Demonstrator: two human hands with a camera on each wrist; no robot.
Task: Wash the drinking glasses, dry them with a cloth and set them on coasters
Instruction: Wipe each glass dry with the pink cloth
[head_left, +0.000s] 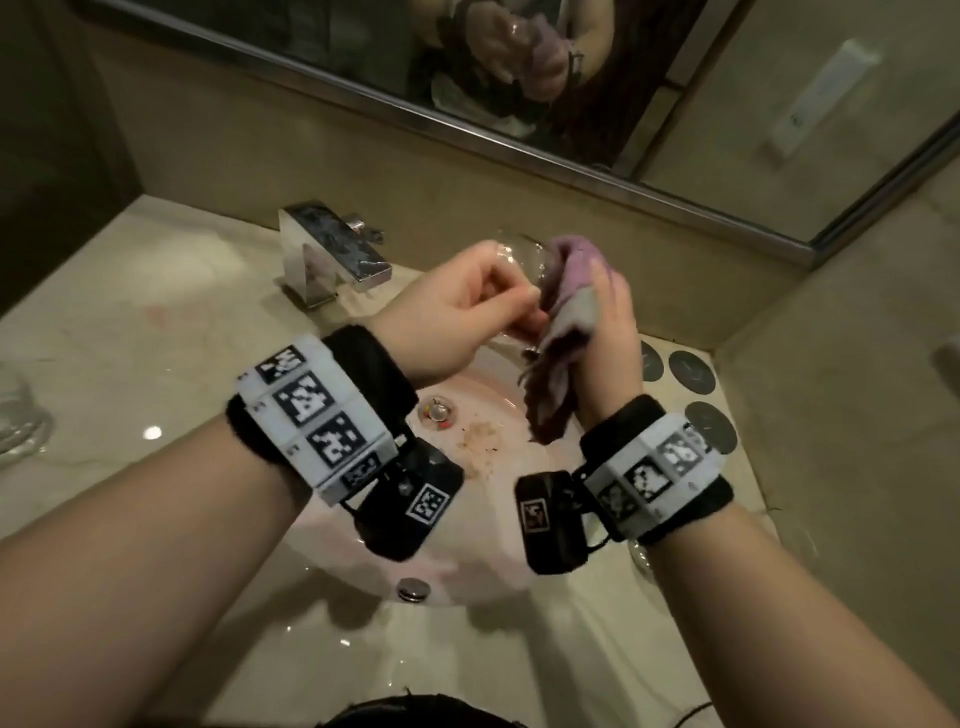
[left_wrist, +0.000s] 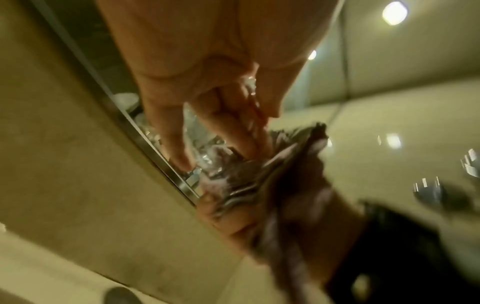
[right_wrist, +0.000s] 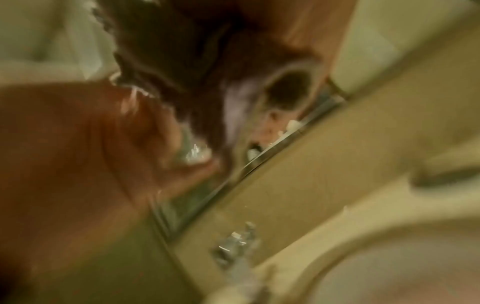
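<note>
My left hand (head_left: 457, 306) pinches the glass (head_left: 519, 260) steady above the sink (head_left: 483, 519) so drips fall there, while my right hand (head_left: 608, 332) clutches the cloth (head_left: 561, 332), wiping its side, coasters (head_left: 691, 369) just beyond.

left hand (head_left: 470, 301) fingers curled in a grip; right hand (head_left: 610, 332) fingers curled
</note>
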